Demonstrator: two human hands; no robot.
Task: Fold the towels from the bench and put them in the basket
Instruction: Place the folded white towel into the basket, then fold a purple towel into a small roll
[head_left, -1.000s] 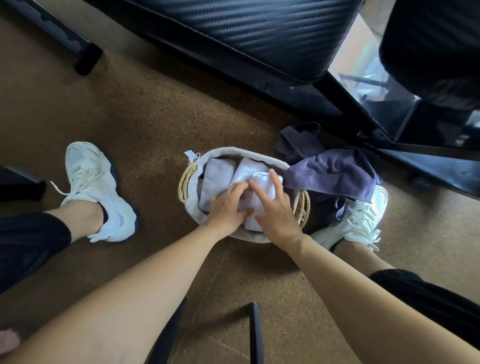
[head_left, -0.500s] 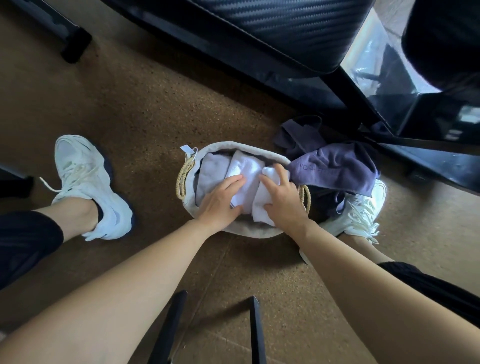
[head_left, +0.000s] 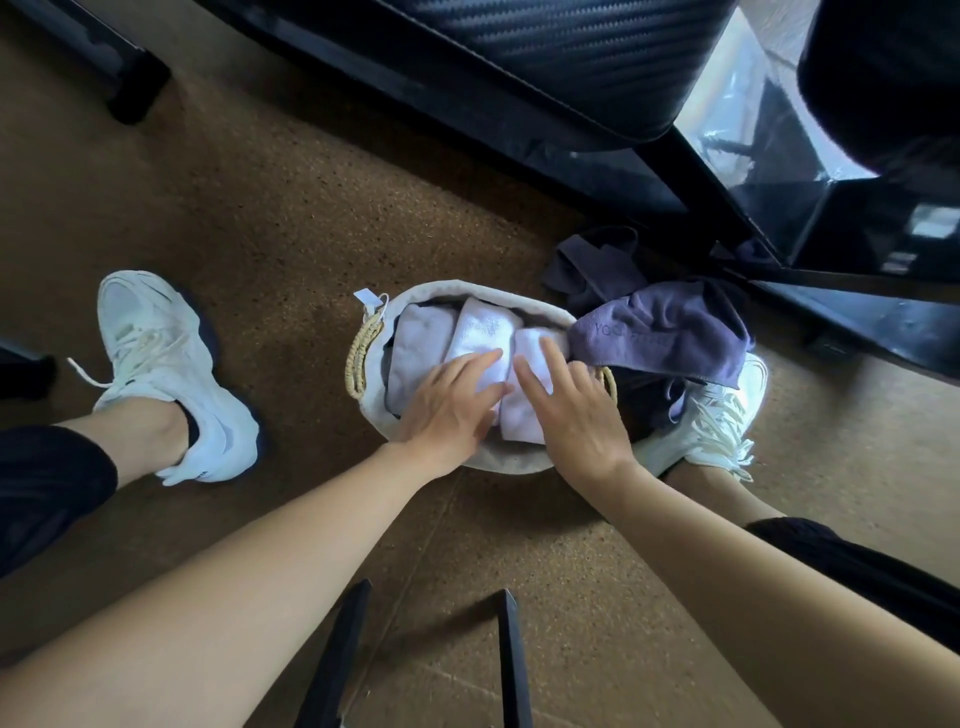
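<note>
Towels (head_left: 480, 332) packed in the basket (head_left: 431, 296)
Left hand (head_left: 449, 410) and right hand (head_left: 576, 415) lay flat, fingers spread, gripping nothing; purple towel (head_left: 670, 338) beyond the right hand.

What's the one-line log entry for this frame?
phase: tucking | left hand: flat on folded towels | right hand: same | basket: on floor | purple towel: unfolded, beside

Three folded towels (head_left: 478, 332) side by side in basket (head_left: 498, 460), loose towel (head_left: 660, 332) at right
</note>
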